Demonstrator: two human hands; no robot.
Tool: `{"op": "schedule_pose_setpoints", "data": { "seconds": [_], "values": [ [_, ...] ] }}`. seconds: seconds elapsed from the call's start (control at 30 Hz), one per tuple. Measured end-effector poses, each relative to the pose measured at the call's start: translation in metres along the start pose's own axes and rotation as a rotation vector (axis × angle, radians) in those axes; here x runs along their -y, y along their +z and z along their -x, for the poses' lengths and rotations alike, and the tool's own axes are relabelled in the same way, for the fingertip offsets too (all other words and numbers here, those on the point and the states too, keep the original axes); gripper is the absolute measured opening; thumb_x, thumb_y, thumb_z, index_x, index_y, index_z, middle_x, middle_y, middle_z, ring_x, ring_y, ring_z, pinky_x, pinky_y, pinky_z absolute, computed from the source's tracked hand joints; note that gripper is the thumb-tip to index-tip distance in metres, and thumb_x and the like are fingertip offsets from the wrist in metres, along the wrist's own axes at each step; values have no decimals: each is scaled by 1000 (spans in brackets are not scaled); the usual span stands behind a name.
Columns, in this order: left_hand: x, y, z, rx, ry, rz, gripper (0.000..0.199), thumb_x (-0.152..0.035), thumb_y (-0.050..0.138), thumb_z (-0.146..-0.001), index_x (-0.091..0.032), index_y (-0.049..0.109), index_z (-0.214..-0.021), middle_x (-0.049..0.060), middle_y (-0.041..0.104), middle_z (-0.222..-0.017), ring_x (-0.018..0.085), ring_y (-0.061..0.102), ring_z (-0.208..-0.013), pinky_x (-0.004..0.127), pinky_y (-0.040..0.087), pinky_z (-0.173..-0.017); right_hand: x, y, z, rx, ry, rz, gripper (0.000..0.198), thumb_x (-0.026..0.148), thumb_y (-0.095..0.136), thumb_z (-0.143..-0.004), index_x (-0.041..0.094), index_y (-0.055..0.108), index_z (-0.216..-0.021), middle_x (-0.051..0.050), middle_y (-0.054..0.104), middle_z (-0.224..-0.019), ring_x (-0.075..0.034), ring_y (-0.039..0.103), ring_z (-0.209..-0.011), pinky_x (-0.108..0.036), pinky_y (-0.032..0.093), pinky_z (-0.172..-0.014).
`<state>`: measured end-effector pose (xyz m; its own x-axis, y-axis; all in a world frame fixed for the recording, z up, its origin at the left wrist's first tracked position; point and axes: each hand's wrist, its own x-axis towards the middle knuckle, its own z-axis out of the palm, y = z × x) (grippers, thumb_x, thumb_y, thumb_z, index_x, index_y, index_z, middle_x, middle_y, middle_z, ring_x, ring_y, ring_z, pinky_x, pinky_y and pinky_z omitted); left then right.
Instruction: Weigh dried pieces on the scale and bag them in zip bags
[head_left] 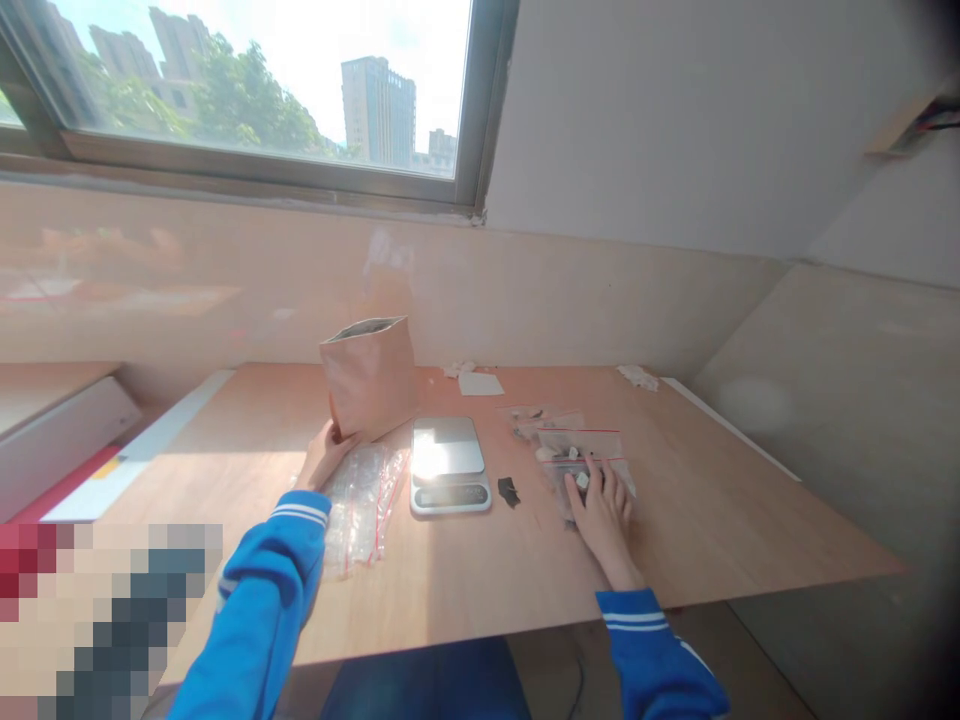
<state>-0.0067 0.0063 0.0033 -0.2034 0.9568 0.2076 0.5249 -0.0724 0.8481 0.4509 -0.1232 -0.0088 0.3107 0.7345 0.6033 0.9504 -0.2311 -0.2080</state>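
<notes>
A brown paper bag point(371, 380) stands upright with its top open on the table, left of the middle. My left hand point(324, 455) is closed at its lower left corner, thumb and fingers around the edge. Just in front lie several clear zip bags point(360, 505) with red seal lines. My right hand point(606, 505) rests with fingers apart on zip bags point(581, 442) that hold small dark and white pieces; its fingers partly cover them. Between my hands sits a white kitchen scale point(448, 465), nothing on its plate. A small dark piece point(508, 491) lies right of the scale.
Near the wall lie a white paper slip point(481, 384) and crumpled tissue point(459, 369). More tissue point(637, 377) is at the back right of the wooden table point(720, 500). A window point(285, 90) is above, and another table point(56, 400) stands at left.
</notes>
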Motion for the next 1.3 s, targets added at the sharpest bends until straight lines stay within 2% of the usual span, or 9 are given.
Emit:
{"op": "schedule_pose_setpoints", "data": {
  "seconds": [0.1,0.23,0.37,0.53,0.7,0.87,0.93,1.07,1.3],
  "values": [
    [0,2,2,53,27,-48,50,-45,64,-67,-18,58,-109,9,70,-101,30,64,-93,34,47,-77,20,-6,-9,29,-78,-56,48,37,35,-93,17,46,-135,-20,42,-140,-36,41,-125,-58,33,-100],
    [-5,3,7,30,74,-82,48,-41,62,-68,-18,58,-111,9,70,-101,30,63,-94,34,47,-77,62,-11,2,349,-419,-330,38,34,43,-93,28,54,-128,-10,49,-136,-28,47,-123,-46,41,-100],
    [-12,2,12,40,79,-41,44,-35,60,-70,-18,57,-110,7,70,-96,28,63,-92,33,47,-79,77,3,6,470,-401,-496,28,24,44,-90,22,66,-106,-11,65,-108,-25,59,-102,-43,48,-90],
    [-22,1,18,42,144,-10,38,-31,54,-72,-19,59,-108,5,69,-102,25,62,-94,33,47,-83,91,13,-26,408,-232,-652,21,18,48,-83,18,69,-87,-8,69,-88,-22,63,-83,-39,51,-79],
    [-24,2,21,27,179,29,36,-29,51,-73,-18,60,-106,6,68,-104,23,62,-94,32,47,-83,149,-2,-58,362,-152,-918,18,24,54,-82,18,68,-91,-6,69,-91,-19,63,-81,-33,51,-74],
    [-24,1,22,23,195,35,34,-27,51,-74,-19,60,-106,7,68,-107,24,62,-97,34,47,-86,194,-50,-55,5,-196,-964,17,24,47,-90,20,62,-98,-8,62,-98,-21,58,-94,-36,49,-84],
    [-26,1,23,25,198,39,33,-27,50,-75,-18,60,-105,7,67,-107,24,62,-97,34,46,-87,203,-75,-48,-15,-328,-963,20,22,42,-93,21,60,-102,-8,62,-98,-20,57,-96,-37,48,-88],
    [-27,1,24,18,213,51,33,-27,49,-76,-18,59,-105,7,67,-106,23,62,-97,34,46,-87,216,-100,-42,314,-779,-856,33,16,33,-95,23,59,-114,-7,63,-110,-21,56,-109,-38,48,-95],
    [-22,2,24,33,238,14,30,-25,48,-79,-20,57,-106,8,63,-121,23,59,-110,34,45,-92,256,-55,-57,512,-956,-561,32,19,49,-86,19,64,-114,-8,65,-119,-27,58,-114,-43,46,-101]
  ]
}}
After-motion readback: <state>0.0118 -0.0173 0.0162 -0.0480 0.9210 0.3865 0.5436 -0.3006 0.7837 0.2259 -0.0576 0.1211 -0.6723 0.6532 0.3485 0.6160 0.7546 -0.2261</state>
